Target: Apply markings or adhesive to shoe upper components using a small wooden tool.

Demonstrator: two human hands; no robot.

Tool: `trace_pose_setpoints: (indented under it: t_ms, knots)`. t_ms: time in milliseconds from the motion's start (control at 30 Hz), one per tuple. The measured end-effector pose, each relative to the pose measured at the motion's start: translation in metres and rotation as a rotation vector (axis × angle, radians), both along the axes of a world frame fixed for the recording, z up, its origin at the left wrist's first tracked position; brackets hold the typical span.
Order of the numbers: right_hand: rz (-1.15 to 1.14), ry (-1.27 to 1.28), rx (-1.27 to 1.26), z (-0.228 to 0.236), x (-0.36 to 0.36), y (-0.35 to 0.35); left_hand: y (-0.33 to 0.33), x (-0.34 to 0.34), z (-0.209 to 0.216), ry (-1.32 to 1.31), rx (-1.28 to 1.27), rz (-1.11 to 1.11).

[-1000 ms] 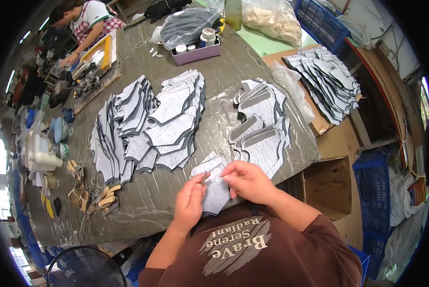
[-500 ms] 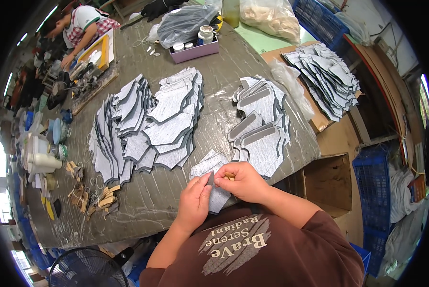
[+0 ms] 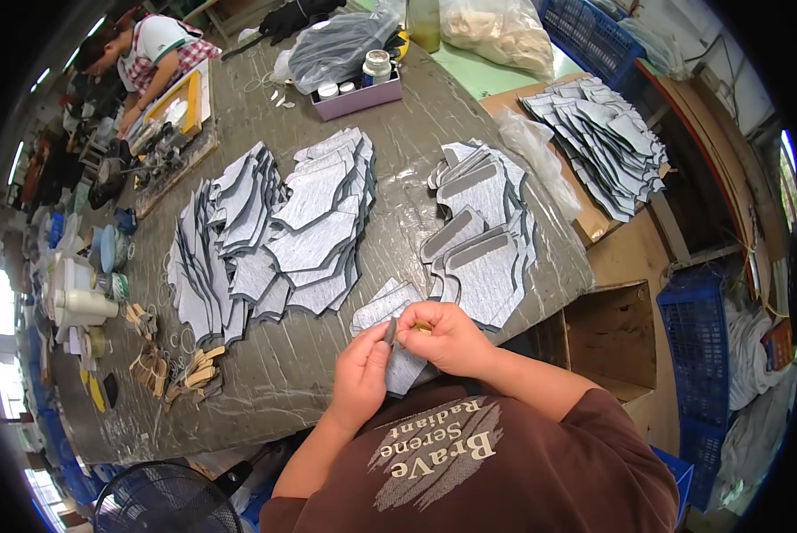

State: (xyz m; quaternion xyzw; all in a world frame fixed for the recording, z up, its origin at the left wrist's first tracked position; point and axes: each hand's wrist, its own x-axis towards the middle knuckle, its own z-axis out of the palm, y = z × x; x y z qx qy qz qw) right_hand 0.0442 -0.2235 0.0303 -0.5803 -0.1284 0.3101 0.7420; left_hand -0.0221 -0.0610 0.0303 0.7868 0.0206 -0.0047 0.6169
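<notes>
Grey strip (image 3: 391,330) fills the narrow grip of the left hand (image 3: 360,368); the right hand (image 3: 448,339) pinches a yellowish piece (image 3: 424,327); uneven pulling could tear the strip.

Your counter (image 3: 398,209) is moderately bright, with glare toward its right edge. Windows (image 3: 4,293) at your left burn out white. Fisheye distortion curves straight lines near the rim; left-side clutter (image 3: 83,302) appears soft.

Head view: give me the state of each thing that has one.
Left hand: closed on a dark strip.
Right hand: curled around a yellowish bit.
Left grey pieces: overlapping in stacks.
Purple box: open-topped, holding jars.
Clear bag: bulging.
Wooden box: open-fronted.
Fan: cannot tell whether running.
</notes>
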Motion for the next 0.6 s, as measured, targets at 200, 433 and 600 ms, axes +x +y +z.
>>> trace_pose_setpoints:
  t_ms: [200, 433, 600]
  knots:
    - [0.056, 0.177, 0.221, 0.002, 0.0, -0.004, 0.002, 0.005, -0.013, 0.125, -0.67, 0.084]
    - [0.112, 0.065, 0.005, 0.004, -0.006, -0.02, 0.005, 0.026, 0.012, -0.385, 0.189, -0.256]
    - [-0.819, 0.071, 0.274, 0.003, 0.014, -0.091, 0.031, 0.011, -0.015, -0.089, -0.232, 0.31]
